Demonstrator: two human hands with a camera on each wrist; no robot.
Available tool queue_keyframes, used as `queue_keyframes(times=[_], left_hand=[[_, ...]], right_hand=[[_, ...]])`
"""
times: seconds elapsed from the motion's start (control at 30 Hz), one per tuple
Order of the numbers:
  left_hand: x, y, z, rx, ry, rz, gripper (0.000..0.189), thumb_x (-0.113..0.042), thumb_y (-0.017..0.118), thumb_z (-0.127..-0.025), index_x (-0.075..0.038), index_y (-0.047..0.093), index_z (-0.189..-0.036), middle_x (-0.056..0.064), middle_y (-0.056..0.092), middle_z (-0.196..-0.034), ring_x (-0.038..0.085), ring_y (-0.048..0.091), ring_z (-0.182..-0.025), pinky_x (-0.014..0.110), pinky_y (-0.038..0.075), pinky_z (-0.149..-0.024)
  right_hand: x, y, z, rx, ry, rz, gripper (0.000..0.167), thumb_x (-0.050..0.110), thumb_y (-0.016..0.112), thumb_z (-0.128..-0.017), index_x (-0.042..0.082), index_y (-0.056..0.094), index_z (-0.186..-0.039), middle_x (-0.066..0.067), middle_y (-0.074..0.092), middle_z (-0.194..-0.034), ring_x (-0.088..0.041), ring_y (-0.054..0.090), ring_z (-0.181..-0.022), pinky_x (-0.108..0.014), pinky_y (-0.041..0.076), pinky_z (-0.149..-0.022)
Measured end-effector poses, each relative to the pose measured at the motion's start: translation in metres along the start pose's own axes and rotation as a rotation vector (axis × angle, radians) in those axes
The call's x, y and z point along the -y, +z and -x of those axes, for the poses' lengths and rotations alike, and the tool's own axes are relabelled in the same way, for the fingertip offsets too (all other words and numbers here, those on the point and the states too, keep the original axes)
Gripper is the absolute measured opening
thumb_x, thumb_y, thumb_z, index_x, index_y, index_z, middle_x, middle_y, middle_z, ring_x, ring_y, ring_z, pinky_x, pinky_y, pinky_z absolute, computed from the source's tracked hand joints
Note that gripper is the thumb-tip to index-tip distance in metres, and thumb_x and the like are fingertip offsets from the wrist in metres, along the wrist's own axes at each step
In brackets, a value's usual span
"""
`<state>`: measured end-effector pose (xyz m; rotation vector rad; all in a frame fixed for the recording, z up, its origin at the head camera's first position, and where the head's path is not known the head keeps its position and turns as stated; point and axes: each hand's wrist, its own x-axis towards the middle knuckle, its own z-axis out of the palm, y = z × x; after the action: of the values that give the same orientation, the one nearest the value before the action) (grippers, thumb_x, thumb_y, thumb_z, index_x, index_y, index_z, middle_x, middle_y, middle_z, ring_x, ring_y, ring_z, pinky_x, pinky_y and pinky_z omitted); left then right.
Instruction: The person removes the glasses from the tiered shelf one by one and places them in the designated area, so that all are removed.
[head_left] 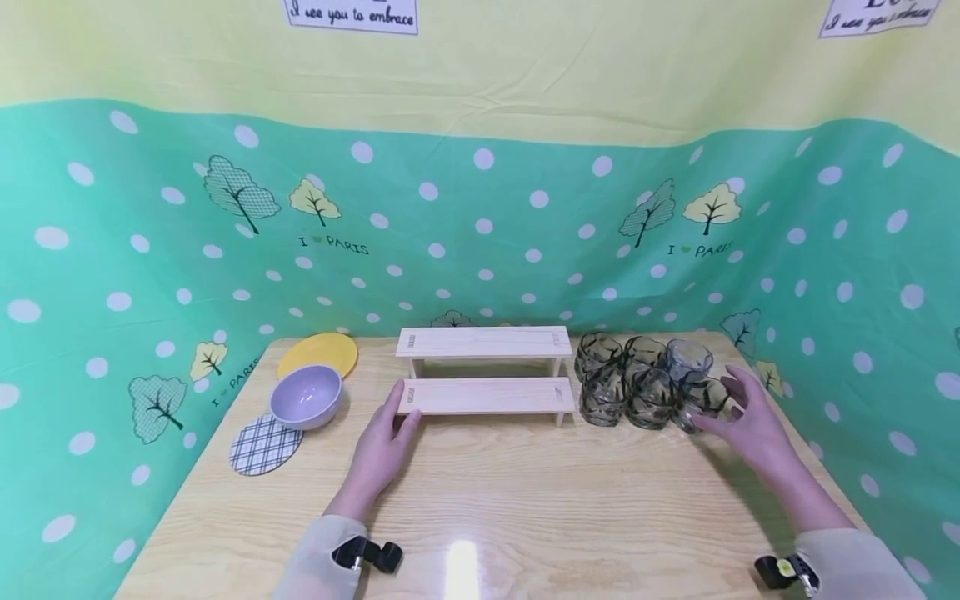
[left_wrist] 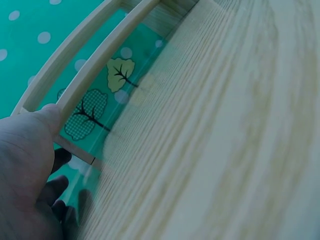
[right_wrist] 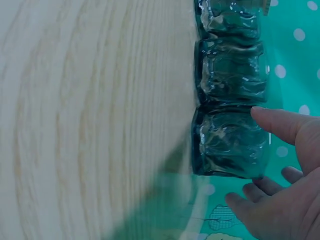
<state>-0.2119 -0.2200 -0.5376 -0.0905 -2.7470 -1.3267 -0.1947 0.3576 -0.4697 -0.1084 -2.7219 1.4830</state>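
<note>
A two-tier wooden rack (head_left: 483, 396) stands toward the back of the table. My left hand (head_left: 381, 446) grips the left front corner of its lower board, thumb along the front edge and index finger at the end. In the left wrist view, the thumb overlaps the board's edge (left_wrist: 90, 70) and the other fingers hang beneath. Several smoky glass tumblers (head_left: 651, 398) stand in two rows right of the rack. My right hand (head_left: 753, 421) spreads around the front right tumbler (right_wrist: 230, 142), with thumb tip at its rim and fingers along its other side.
At the left, a lavender bowl (head_left: 306, 398) overlaps a yellow round mat (head_left: 322, 350) and a checked round mat (head_left: 264, 446). A bluish tumbler (head_left: 690, 358) stands at the back right. Green dotted cloth (head_left: 480, 250) surrounds the table (head_left: 570, 517) on three sides.
</note>
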Motion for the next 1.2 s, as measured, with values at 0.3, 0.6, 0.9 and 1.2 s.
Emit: queue_keyframes(times=[0.3, 0.6, 0.9, 1.2], left_hand=[[0.0, -0.001, -0.001, 0.009, -0.004, 0.003, 0.075, -0.047, 0.051, -0.118, -0.016, 0.02, -0.179, 0.02, 0.03, -0.178, 0.041, 0.029, -0.163, 0.059, 0.024, -0.134], [-0.005, -0.008, 0.001, -0.003, 0.047, -0.03, 0.073, -0.044, 0.053, -0.118, -0.011, 0.025, -0.177, 0.02, 0.025, -0.18, 0.04, 0.02, -0.167, 0.061, 0.017, -0.135], [-0.013, -0.021, 0.004, -0.034, 0.11, -0.132, 0.072, -0.039, 0.057, -0.117, -0.005, 0.029, -0.175, 0.022, 0.024, -0.18, 0.045, 0.018, -0.167, 0.062, 0.015, -0.135], [-0.03, -0.03, 0.008, -0.019, 0.148, -0.194, 0.073, -0.035, 0.063, -0.115, -0.007, 0.031, -0.174, 0.022, 0.023, -0.18, 0.044, 0.015, -0.167, 0.064, 0.015, -0.135]], right_hand=[[0.012, 0.003, 0.006, -0.05, -0.063, 0.139, 0.117, 0.022, 0.087, -0.099, -0.001, 0.001, -0.175, -0.039, 0.007, -0.176, -0.068, 0.016, -0.155, -0.085, 0.022, -0.119], [0.03, 0.008, 0.012, -0.107, -0.132, 0.276, 0.115, 0.026, 0.089, -0.097, 0.0, 0.009, -0.175, -0.041, 0.012, -0.174, -0.071, 0.02, -0.151, -0.091, 0.022, -0.113], [0.057, 0.025, 0.018, -0.139, -0.237, 0.347, 0.112, 0.013, 0.092, -0.091, -0.001, 0.018, -0.174, -0.041, 0.022, -0.172, -0.07, 0.029, -0.148, -0.09, 0.027, -0.111], [0.075, 0.049, 0.021, -0.161, -0.322, 0.397, 0.11, 0.012, 0.094, -0.088, 0.005, 0.026, -0.174, -0.036, 0.028, -0.173, -0.065, 0.032, -0.151, -0.089, 0.034, -0.108]])
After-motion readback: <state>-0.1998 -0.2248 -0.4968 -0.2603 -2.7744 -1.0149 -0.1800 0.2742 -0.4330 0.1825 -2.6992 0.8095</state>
